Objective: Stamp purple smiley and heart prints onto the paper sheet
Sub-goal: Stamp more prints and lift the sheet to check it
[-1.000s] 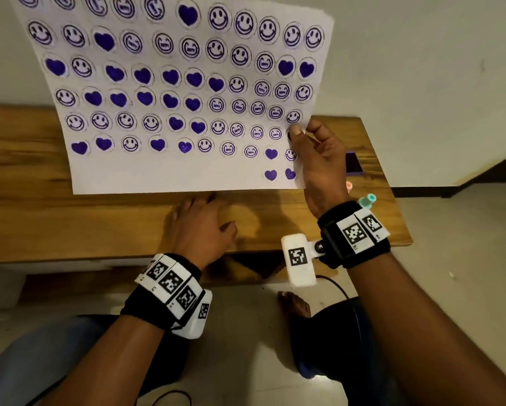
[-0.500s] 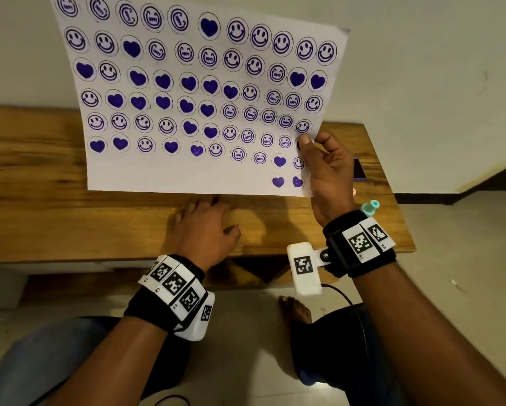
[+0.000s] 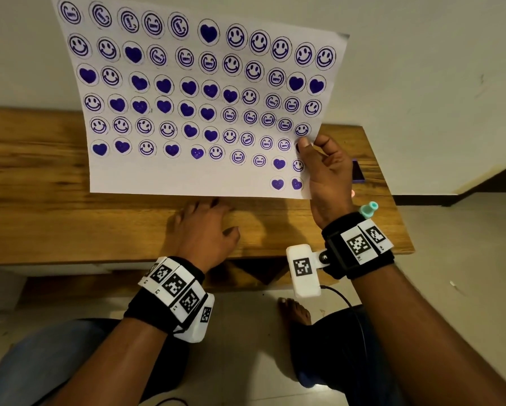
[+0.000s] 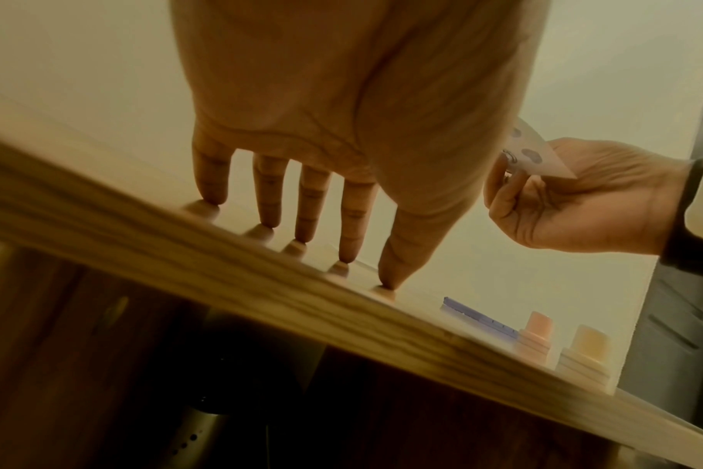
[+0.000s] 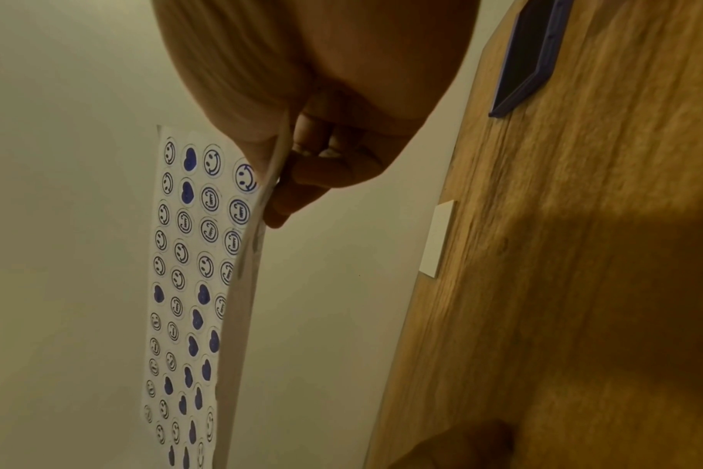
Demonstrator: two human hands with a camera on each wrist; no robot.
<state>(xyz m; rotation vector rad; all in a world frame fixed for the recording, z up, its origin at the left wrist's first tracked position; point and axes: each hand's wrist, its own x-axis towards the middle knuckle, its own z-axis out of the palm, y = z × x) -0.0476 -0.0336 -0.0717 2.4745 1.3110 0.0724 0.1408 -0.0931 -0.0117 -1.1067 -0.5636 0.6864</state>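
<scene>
Paper sheet (image 3: 187,177) is held up off the wooden table (image 3: 40,218), tilted nearly upright toward the head camera, its lower edge hanging above the tabletop.

Nearest: left hand (image 3: 203,230) rests on the table near the front edge, fingers straight and spread, tips touching the wood, holding nothing. The left wrist view confirms all five fingertips (image 4: 211,198) are down on the surface.

Right hand (image 3: 328,174) pinches the sheet's lower right edge, thumb on the printed face, fingers curled behind it. In the right wrist view the paper's edge runs between thumb and fingers.

Handling, as a judgement: the sheet is light, thin and limp; held by one edge it bows and the far corner curls. It would crease easily, and fresh ink may smear under a thumb. Better to take it by the blank bottom margin or bare edges, or lay it flat.

Prints: purple smileys and hearts fill six rows and part of a seventh; a blank band remains at the bottom left. Stamping looks nearly done.

Farther right on the table: a purple ink pad (image 3: 358,171), partly hidden by the right hand, its lid state unclear. Stamps stand near the right end; a teal stamp (image 3: 369,208) shows past the wrist. Beyond, a plain wall (image 3: 436,83).
</scene>
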